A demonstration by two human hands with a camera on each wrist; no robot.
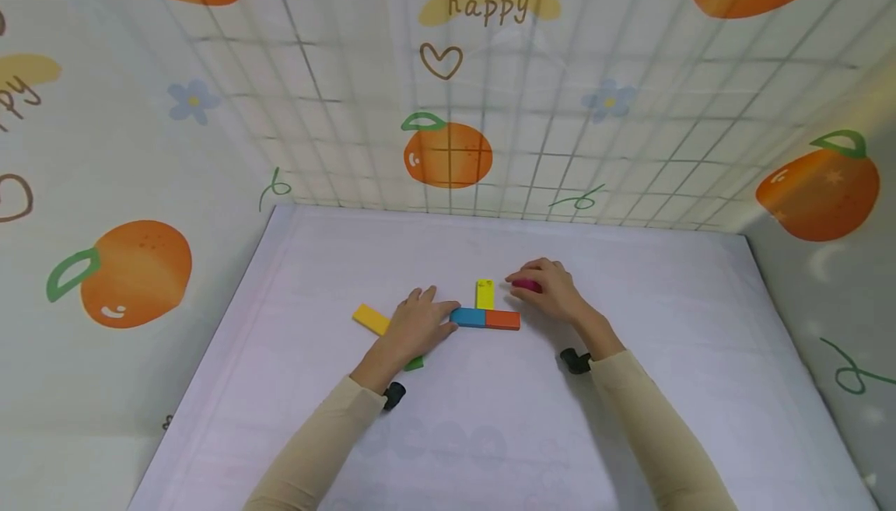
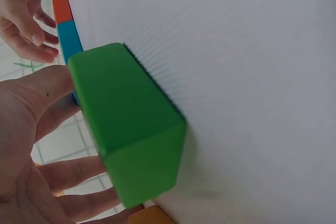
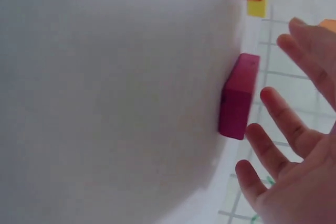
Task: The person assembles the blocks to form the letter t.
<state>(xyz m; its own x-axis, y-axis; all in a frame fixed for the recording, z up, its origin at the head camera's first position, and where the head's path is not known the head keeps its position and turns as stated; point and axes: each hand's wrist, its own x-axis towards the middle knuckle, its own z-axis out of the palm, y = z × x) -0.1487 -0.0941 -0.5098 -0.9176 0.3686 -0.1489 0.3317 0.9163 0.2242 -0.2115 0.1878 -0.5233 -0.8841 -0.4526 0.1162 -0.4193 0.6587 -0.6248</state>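
Observation:
My left hand [image 1: 418, 328] has its thumb and index finger at either side of the left end of a blue block [image 1: 467, 317], its other fingers spread. The blue block's right end meets an orange-red block [image 1: 502, 320], forming a row. A yellow block [image 1: 484, 293] stretches away from the row's far side, near the join. To the right, my right hand [image 1: 549, 290] hovers around a magenta block [image 3: 239, 98], its fingers spread and apart from it in the right wrist view. Under my left wrist lies a green block [image 2: 128, 124], partly hidden in the head view.
An amber block [image 1: 371, 319] lies left of my left hand, slanted and partly covered by it. All blocks are on a white table [image 1: 630, 433]. Behind it rises a cloth backdrop [image 1: 336, 153] printed with oranges and grid lines; similar cloth flanks both sides.

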